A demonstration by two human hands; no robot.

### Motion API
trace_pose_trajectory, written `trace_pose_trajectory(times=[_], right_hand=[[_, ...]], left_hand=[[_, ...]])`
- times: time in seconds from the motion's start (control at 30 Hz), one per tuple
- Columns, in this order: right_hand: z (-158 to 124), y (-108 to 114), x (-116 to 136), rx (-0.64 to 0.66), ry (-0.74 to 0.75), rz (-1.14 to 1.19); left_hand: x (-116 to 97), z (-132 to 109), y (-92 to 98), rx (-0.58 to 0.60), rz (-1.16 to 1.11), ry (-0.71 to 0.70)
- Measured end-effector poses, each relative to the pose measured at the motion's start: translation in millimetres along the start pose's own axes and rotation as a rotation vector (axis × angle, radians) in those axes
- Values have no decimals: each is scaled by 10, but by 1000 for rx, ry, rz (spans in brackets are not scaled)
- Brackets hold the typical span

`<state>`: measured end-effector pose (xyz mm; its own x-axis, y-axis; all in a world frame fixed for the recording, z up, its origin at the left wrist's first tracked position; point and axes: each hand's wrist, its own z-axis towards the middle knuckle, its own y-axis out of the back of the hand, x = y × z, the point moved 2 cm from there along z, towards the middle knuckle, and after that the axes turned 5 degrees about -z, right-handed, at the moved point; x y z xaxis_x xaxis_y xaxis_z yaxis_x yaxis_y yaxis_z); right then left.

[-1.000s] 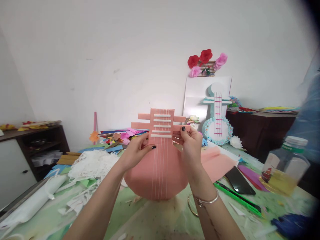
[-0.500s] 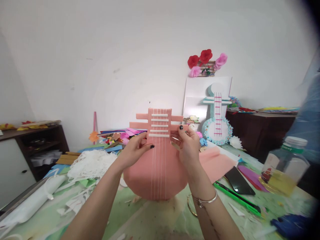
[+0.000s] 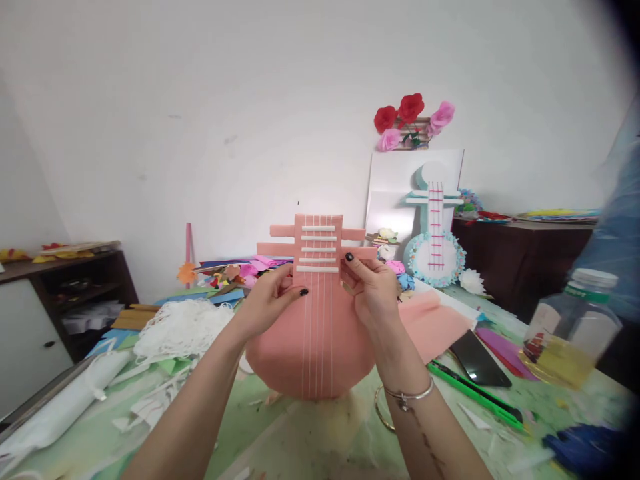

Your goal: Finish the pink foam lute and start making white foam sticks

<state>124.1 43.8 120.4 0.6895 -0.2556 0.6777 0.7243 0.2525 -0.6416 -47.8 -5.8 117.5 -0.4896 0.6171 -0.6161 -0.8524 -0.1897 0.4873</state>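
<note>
While a pale wall (image 3: 250,100) fills the upper view, a cluttered table (image 3: 300,443) spreads beneath it. At the near middle of the table, a pink model instrument (image 3: 280,363) stands upright, its rounded body low and its neck (image 3: 319,221) uppermost, strings facing the wearer. The left hand (image 3: 273,297) has its grip closed on the neck's base, thumb pressed to the front and fingers curled at the edge. The right hand (image 3: 373,283) is closed too, thumb and fingers pinching around the lower right peg (image 3: 369,253), close to where it meets the neck. Smaller parts follow: five white bars (image 3: 319,249) lie crosswise on the neck, and thin white strings (image 3: 323,327) run down over the body.

The likeliest trouble is at the peg: too hard a pinch or a sideways push could bend it or work it loose. A thumb dragged across the front could snag a string and pull it out of line. The body's curved underside may also let the whole thing rock if both hands let go together.

Most fingers of each hand are tucked behind or beside the pink paper, so their exact contact cannot be told, nor how the pegs are fixed at the back. Both forearms run out of view at the bottom, and a blue shape (image 3: 617,220) at the right edge is blurred and cut off.
</note>
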Motion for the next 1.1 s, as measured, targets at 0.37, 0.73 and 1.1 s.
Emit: trace_pose_trajectory(times=[0.37, 0.73, 1.1], right_hand=[[-32, -16, 35, -27, -48, 25], [-36, -20, 43, -21, -47, 20], [-35, -20, 47, -25, -68, 19]], left_hand=[[-12, 8, 8, -4, 56, 7], [-16, -1, 2, -6, 64, 21], [15, -2, -3, -8, 48, 7]])
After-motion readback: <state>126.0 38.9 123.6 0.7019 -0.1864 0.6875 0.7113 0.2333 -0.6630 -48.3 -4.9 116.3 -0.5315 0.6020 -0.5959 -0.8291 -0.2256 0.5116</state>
